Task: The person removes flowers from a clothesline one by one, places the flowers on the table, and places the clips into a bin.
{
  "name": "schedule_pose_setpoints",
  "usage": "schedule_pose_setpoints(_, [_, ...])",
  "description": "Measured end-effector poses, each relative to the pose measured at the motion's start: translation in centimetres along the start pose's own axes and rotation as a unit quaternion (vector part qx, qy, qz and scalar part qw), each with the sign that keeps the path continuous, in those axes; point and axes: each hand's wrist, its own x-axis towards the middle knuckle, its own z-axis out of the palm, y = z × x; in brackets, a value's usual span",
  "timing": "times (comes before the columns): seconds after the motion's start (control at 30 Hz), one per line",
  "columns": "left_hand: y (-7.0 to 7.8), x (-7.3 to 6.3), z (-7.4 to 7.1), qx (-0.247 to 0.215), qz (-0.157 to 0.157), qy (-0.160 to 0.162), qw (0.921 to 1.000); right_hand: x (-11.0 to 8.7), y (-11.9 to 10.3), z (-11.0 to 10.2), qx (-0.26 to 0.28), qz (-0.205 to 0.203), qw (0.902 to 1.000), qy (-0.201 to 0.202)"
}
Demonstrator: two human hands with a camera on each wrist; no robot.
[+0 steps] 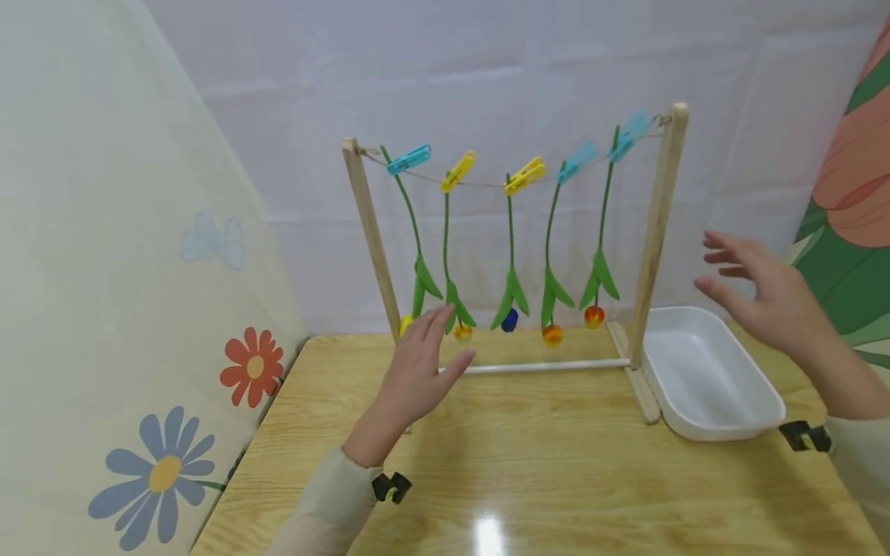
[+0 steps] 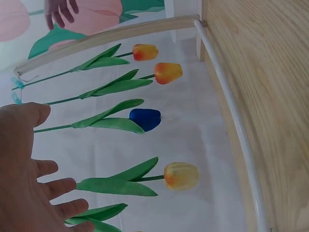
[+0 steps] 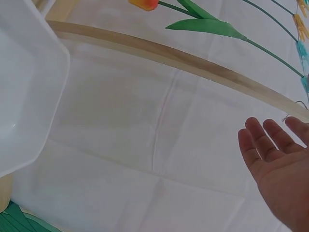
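Observation:
Several artificial tulips hang upside down from a string on a wooden frame [image 1: 657,232], each stem clipped by a clothespin. The blue tulip [image 2: 145,119] is in the middle, a pale yellow tulip [image 2: 181,176] to its left, and two orange-red tulips [image 1: 552,334] to its right. At the far left, a bright yellow tulip [image 1: 406,323] is partly covered by my left hand [image 1: 417,371]. That hand is raised before the left flowers with fingers extended, holding nothing. Above the white basin [image 1: 709,371], my right hand [image 1: 765,289] hovers empty, fingers loosely bent, to the right of the frame.
Yellow clothespins [image 1: 458,171] and blue clothespins [image 1: 409,159] sit along the string. A white rod [image 1: 535,367] joins the frame's feet low over the wooden table [image 1: 528,455]. The basin stands against the right foot. White cloth [image 1: 487,77] hangs behind.

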Motion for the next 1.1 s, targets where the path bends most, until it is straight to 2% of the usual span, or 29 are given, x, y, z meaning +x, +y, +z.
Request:
schedule_pose_setpoints(0.17, [0.7,0.6,0.1,-0.031,-0.01,0.004,0.9995,0.9,0.1,-0.3,0.025,0.005,0.9996,0.012])
schedule_pose_setpoints(0.43, [1.4,1.5,0.7,-0.077,-0.021,0.012,0.9968,2.0,0.0,-1.0,0.05,0.027,0.9984,0.0])
schedule_pose_setpoints(0.7, [2.0,2.9,1.1,-0.119,-0.006,0.037,0.9922,3.3,-0.5,-1.7,0.062,0.052,0.9967,0.001])
schedule_pose_setpoints(0.93, [2.9,4.1,1.7,-0.131,-0.005,0.038,0.9906,4.4,-0.9,-1.9,0.079,0.044,0.9958,0.008])
schedule_pose_setpoints(1.1, [3.5,5.2,2.0,-0.144,0.015,0.045,0.9885,5.2,-1.1,-2.2,0.101,0.044,0.9938,0.016])
